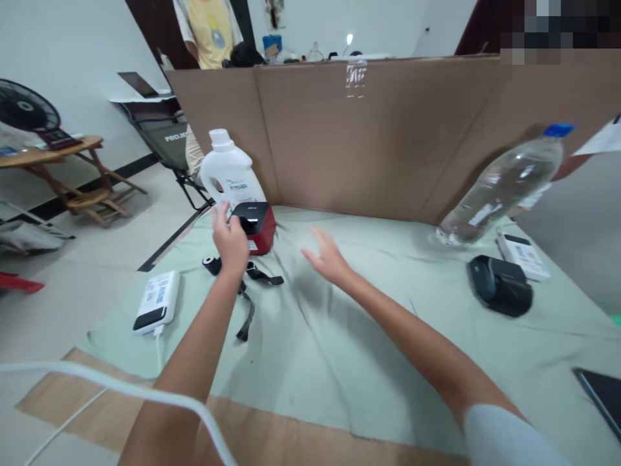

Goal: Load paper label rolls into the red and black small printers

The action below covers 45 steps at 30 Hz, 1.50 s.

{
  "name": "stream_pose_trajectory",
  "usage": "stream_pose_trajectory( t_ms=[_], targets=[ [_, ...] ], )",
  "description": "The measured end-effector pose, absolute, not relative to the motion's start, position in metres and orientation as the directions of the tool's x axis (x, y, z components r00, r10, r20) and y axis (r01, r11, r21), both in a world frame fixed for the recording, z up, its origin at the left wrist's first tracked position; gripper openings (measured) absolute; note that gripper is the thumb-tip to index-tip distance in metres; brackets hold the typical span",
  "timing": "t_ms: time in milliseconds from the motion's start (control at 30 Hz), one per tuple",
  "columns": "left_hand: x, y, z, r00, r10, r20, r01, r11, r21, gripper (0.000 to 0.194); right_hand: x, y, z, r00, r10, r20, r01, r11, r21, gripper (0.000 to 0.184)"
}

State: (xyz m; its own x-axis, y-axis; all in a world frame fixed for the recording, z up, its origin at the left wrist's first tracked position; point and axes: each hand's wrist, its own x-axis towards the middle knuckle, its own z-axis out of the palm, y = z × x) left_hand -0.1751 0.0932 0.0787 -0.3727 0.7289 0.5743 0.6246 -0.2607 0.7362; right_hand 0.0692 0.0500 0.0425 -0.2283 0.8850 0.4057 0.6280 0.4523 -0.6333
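Observation:
My left hand [229, 241] is at the left side of a small red box with a black top [264, 230], its fingers pointing up and apart. Whether the fingertips touch the box I cannot tell. Behind the box stands a white jug with a white cap [235, 171]. Black straps [264, 274] lie on the cloth below and beside my left wrist, partly hidden by it. My right hand [326, 255], a little blurred, hovers over the cloth right of the box with fingers spread and nothing in them.
A cardboard panel [349, 142] borders the back of the cloth-covered table [310, 362]. On the right are a tilted water bottle [504, 181], a black device [499, 285] and a white power bank [524, 254]. Another power bank [158, 298] and a white cable [121, 387] are left.

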Motion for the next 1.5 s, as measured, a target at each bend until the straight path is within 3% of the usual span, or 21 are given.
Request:
stream_pose_trajectory(
  t_ms=[67, 100, 200, 267, 367, 433, 533, 700, 933, 1067, 1200, 1333, 1400, 1500],
  targets=[
    [-0.123, 0.048, 0.072, -0.131, 0.743, 0.656, 0.672, -0.42, 0.61, 0.046, 0.153, 0.011, 0.042, -0.111, 0.874, 0.473, 0.743, 0.389, -0.545, 0.058],
    [-0.096, 0.024, 0.064, 0.064, 0.776, 0.628, 0.672, -0.498, 0.547, 0.043, 0.197, -0.01, 0.043, -0.025, 0.863, 0.505, 0.812, 0.312, -0.493, 0.056],
    [-0.03, -0.042, 0.029, 0.616, 0.711, 0.34, 0.607, -0.703, 0.371, 0.045, 0.315, -0.065, 0.049, 0.288, 0.789, 0.543, 0.934, -0.106, -0.341, 0.06],
    [-0.007, -0.072, 0.008, 0.814, 0.552, 0.181, 0.492, -0.821, 0.289, 0.049, 0.372, -0.087, 0.053, 0.544, 0.696, 0.468, 0.839, -0.447, -0.311, 0.073],
    [0.001, -0.095, -0.01, 0.925, 0.369, 0.092, 0.338, -0.909, 0.244, 0.055, 0.422, -0.097, 0.054, 0.758, 0.61, 0.231, 0.651, -0.678, -0.341, 0.101],
    [-0.003, -0.099, -0.012, 0.937, 0.338, 0.088, 0.309, -0.92, 0.24, 0.058, 0.436, -0.092, 0.053, 0.77, 0.634, 0.07, 0.61, -0.7, -0.371, 0.111],
    [-0.007, -0.1, -0.009, 0.935, 0.339, 0.106, 0.306, -0.92, 0.244, 0.06, 0.437, -0.084, 0.054, 0.74, 0.671, -0.05, 0.611, -0.701, -0.368, 0.108],
    [-0.007, -0.1, -0.008, 0.938, 0.33, 0.107, 0.295, -0.921, 0.254, 0.061, 0.379, -0.076, 0.069, 0.67, 0.742, -0.008, 0.704, -0.638, -0.312, 0.105],
    [-0.007, -0.101, -0.006, 0.934, 0.33, 0.14, 0.281, -0.917, 0.283, 0.061, 0.215, -0.047, 0.082, 0.356, 0.934, -0.035, 0.851, -0.339, -0.402, 0.09],
    [-0.008, -0.1, -0.006, 0.932, 0.329, 0.149, 0.275, -0.914, 0.297, 0.059, 0.151, -0.035, 0.079, 0.301, 0.946, -0.116, 0.88, -0.323, -0.348, 0.084],
    [-0.007, -0.101, -0.008, 0.93, 0.336, 0.15, 0.277, -0.907, 0.317, 0.058, 0.125, -0.034, 0.072, 0.327, 0.939, -0.102, 0.895, -0.343, -0.286, 0.08],
    [-0.01, -0.1, 0.002, 0.914, 0.343, 0.217, 0.233, -0.881, 0.411, 0.047, 0.131, -0.039, 0.075, 0.335, 0.934, -0.127, 0.883, -0.358, -0.303, 0.09],
    [-0.015, -0.09, 0.012, 0.84, 0.457, 0.293, 0.263, -0.815, 0.516, 0.037, 0.146, -0.041, 0.077, 0.308, 0.939, -0.15, 0.873, -0.342, -0.348, 0.091],
    [-0.02, -0.058, 0.026, 0.516, 0.796, 0.315, 0.422, -0.557, 0.716, 0.034, 0.177, -0.041, 0.069, 0.233, 0.969, -0.082, 0.863, -0.245, -0.442, 0.079]
  ],
)
